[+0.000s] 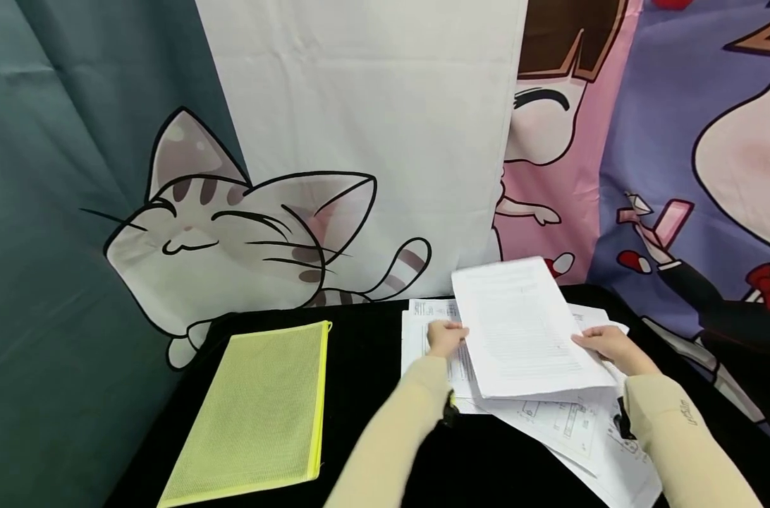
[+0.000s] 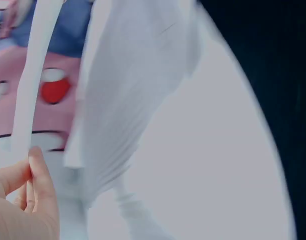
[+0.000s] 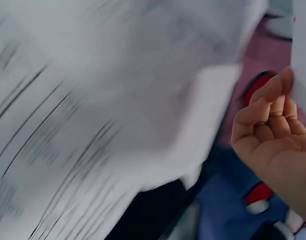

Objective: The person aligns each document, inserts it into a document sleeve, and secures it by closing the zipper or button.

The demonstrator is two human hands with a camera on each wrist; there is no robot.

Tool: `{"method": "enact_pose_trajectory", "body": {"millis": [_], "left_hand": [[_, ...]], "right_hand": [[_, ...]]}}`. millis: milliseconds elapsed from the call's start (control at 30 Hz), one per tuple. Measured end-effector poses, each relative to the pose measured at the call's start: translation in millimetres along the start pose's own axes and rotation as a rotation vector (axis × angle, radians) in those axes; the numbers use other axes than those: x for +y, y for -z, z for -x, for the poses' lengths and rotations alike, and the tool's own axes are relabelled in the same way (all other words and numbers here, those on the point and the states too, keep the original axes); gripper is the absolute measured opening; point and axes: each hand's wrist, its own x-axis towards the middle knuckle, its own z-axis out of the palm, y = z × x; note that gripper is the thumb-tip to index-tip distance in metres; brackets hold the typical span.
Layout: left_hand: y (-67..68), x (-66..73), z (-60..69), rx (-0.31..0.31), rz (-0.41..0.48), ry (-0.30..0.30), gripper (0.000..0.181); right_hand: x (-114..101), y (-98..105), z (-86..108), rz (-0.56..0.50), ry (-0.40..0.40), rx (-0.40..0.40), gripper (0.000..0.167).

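Note:
A printed white paper sheet (image 1: 527, 328) is held up between my two hands, tilted over a spread of other papers. My left hand (image 1: 446, 337) pinches its left edge between thumb and fingers, as the left wrist view shows with the hand (image 2: 30, 192) at lower left. On the opposite edge, my right hand (image 1: 613, 346) pinches too; in the right wrist view the hand (image 3: 273, 117) has its thumb and fingertip on the paper. Below lie loose printed papers (image 1: 569, 427), some with diagrams, fanned out and overlapping. Both wrist views are blurred over the lower papers.
A yellow mesh zip pouch (image 1: 252, 409) lies flat on the black tablecloth (image 1: 359, 395), to the left of the papers. Behind the table hangs a cartoon-printed curtain (image 1: 372, 106), close to the table's back edge.

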Motion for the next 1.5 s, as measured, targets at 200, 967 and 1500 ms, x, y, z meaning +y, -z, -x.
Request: {"method": "enact_pose_trajectory", "body": {"millis": [200,967,1500], "left_hand": [[67.0,45.8,-4.6,-0.086,0.069,-0.191,0.02],[215.6,60.7,49.2,0.148,0.025,-0.395,0.02],[239.6,49.9,57.7,0.014,0.051,-0.249,0.035]], "right_hand": [[-54.2,-23.1,4.9,-0.168,0.183,-0.05,0.016],[-144.4,-131.9,58.9,-0.173,0.585,-0.096,0.018],[-154.0,-160.2,53.7,-0.275,0.519,0.118,0.026]]}}
